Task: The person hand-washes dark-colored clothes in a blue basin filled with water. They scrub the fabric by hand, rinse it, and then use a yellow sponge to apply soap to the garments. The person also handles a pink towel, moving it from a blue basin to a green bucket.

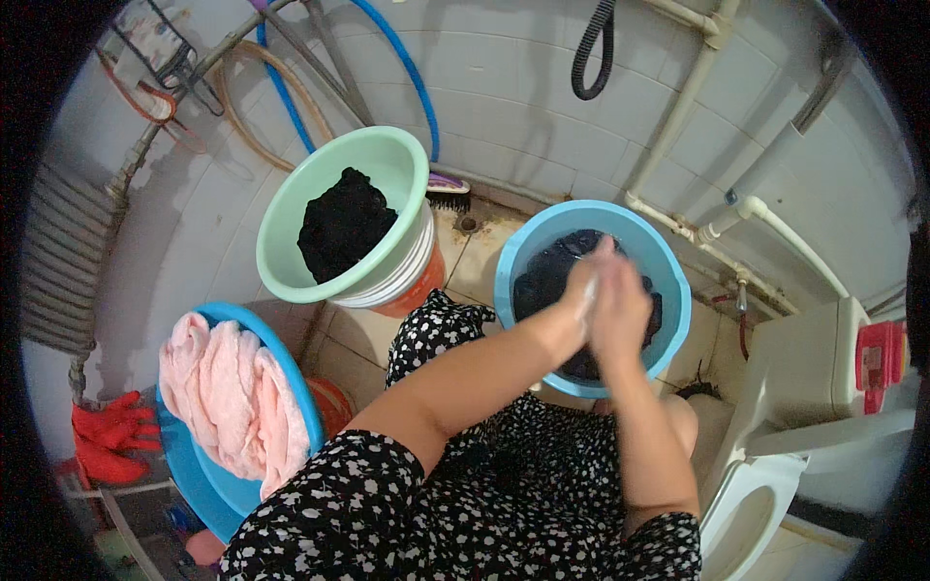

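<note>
My left hand (579,295) and my right hand (623,295) are pressed together above a light blue basin (672,334) on the floor. Both are smeared by motion, so whether anything lies between the palms is hidden. A whitish patch, perhaps foam, shows along the inner side of my left hand. Beneath them, dark wet cloth (547,281) fills much of the basin.
At the upper left, a pale green basin (281,276) with black cloth (344,228) rests on a bucket (412,276). A blue tub (295,387) holds pink fluffy cloth (228,397). Red gloves (111,441) hang far left. The toilet (765,474) stands right; a brush (449,194) lies by the wall.
</note>
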### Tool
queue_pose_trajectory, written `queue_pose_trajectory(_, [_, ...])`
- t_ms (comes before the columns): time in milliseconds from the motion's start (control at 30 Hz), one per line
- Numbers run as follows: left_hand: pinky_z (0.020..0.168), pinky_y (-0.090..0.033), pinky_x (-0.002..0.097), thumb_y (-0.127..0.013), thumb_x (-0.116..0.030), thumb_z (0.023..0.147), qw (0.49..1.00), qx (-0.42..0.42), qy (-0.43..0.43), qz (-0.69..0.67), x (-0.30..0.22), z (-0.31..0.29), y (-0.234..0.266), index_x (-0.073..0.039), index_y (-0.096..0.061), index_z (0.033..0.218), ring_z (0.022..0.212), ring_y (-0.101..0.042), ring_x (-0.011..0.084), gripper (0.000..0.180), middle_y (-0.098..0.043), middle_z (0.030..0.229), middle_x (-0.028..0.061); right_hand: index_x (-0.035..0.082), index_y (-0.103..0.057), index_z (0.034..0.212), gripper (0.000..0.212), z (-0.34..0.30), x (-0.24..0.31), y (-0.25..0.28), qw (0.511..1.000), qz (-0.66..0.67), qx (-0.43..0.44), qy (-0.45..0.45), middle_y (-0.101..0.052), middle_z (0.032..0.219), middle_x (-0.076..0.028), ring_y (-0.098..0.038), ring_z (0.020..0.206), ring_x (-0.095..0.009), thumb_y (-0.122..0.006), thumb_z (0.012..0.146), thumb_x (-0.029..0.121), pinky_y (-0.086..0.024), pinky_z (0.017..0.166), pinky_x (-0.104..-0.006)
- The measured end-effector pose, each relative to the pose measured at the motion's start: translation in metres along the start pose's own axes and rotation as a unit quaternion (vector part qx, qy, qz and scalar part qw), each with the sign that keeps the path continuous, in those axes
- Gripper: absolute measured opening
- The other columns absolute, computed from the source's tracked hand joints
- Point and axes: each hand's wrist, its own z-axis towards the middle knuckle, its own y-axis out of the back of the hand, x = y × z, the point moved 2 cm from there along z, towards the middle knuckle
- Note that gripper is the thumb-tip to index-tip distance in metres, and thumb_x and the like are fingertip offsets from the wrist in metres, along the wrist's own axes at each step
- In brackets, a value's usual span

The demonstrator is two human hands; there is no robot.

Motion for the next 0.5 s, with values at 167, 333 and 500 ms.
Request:
queue_pose_trajectory(167, [0.073, -0.046, 0.0287, -0.041, -0.037, 0.094, 0.996, -0.063, -0.016, -0.067, 0.027, 0.021, 0.002, -0.014, -0.056, 0.094, 0.081, -0.054, 0.0122, 0.028, -0.056, 0.085, -0.0001, 0.005, -0.059, 0.096, 0.020, 0.039, -0.029, -0.002, 0.998, 0.008, -0.054, -0.025, -0.063, 0.085, -0.018, -0.063, 0.077, -0.032, -0.047, 0.089, 0.019, -0.048, 0.065, -0.0376])
queue_pose_trajectory(333, [0.064, -0.044, 0.0318, -0.044, -0.042, 0.091, 0.999, 0.028, -0.013, 0.039, 0.001, 0.044, 0.030, -0.014, -0.054, 0.082, 0.069, -0.052, 0.0137, 0.031, -0.054, 0.072, -0.0006, 0.006, -0.059, 0.098, 0.021, -0.008, 0.008, -0.005, 0.998, -0.003, 0.006, 0.061, -0.061, 0.089, -0.020, -0.060, 0.080, -0.039, -0.047, 0.089, 0.020, -0.047, 0.068, -0.0403])
queue_pose_trajectory(500, [0.089, -0.042, 0.0344, -0.032, -0.032, 0.096, 0.998, -0.004, 0.023, -0.055, 0.033, 0.020, -0.004, -0.010, -0.048, 0.115, 0.102, -0.052, 0.0190, 0.033, -0.055, 0.110, 0.0055, 0.009, -0.058, 0.097, 0.022, 0.042, -0.045, 0.002, 0.998, -0.020, -0.054, -0.013, -0.062, 0.079, -0.018, -0.060, 0.072, -0.038, -0.044, 0.090, 0.024, -0.047, 0.063, -0.0442])
